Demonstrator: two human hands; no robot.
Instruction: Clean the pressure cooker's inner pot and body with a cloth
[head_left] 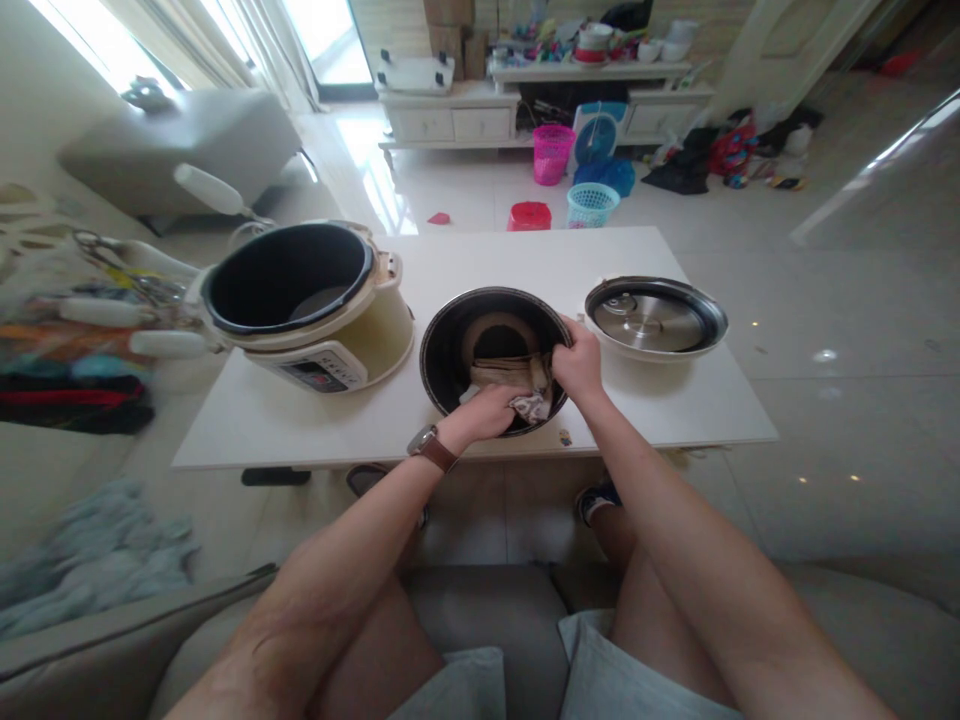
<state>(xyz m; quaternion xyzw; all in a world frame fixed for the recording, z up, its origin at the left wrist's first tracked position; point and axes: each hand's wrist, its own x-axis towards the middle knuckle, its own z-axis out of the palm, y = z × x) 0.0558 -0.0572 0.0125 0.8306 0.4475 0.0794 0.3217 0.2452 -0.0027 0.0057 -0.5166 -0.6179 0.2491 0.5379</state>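
In front of me a dark inner pot (442, 340) is tilted toward me on the white table. My right hand (579, 362) grips its right rim, fingers closed around the edge. Inside the pot my left hand (491, 412), with a watch on the wrist, is closed on a beige-brown cloth (510, 375) lying against the pot's wall. Part of that hand's fingers is hidden by the cloth. Left of the pot stands the white electric pressure cooker body (375, 330), its dark inside showing. To the right lies the cooker lid (645, 322), metal underside up.
The white table (457, 255) ends close to my knees. White-handled items on a rack (142, 310) stand at the left. Beyond the table are a red stool (529, 216), a blue basket (592, 204) and a pink basket (553, 155) on the floor.
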